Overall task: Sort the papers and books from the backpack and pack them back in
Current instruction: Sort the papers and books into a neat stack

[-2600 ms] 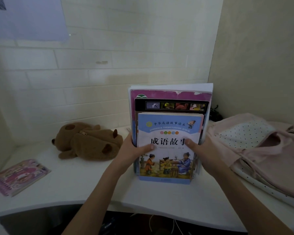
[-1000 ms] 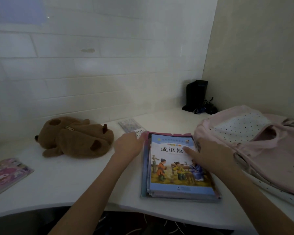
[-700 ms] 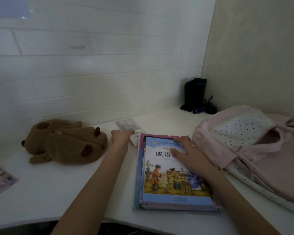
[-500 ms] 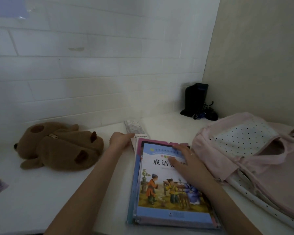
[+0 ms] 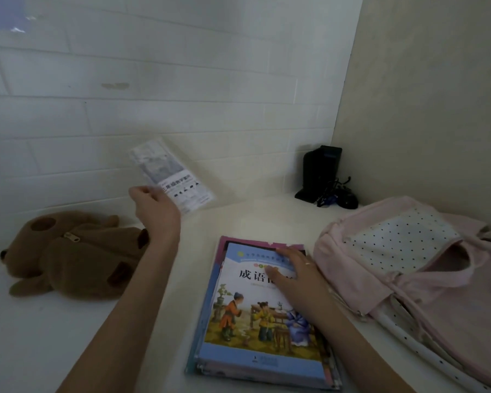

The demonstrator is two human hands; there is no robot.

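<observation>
A stack of books [image 5: 255, 330] lies flat on the white desk [image 5: 40, 336], a blue illustrated storybook on top. My right hand [image 5: 292, 276] rests palm down on the upper part of that cover, fingers spread. My left hand [image 5: 156, 211] is raised above the desk and pinches a small printed paper packet [image 5: 173, 177] by its lower edge. The packet looks blurred. The pink backpack [image 5: 425, 282] with a dotted white lining lies open to the right of the books.
A brown plush bear [image 5: 71, 259] lies on the desk at the left. A black device with cables [image 5: 323, 177] stands in the back corner. A tiled wall runs behind the desk and a beige wall stands at the right.
The stack was laid down flat from upright. My left hand reached past the books to the paper packet on the desk, then lifted it up. My right hand stayed on the cover.
</observation>
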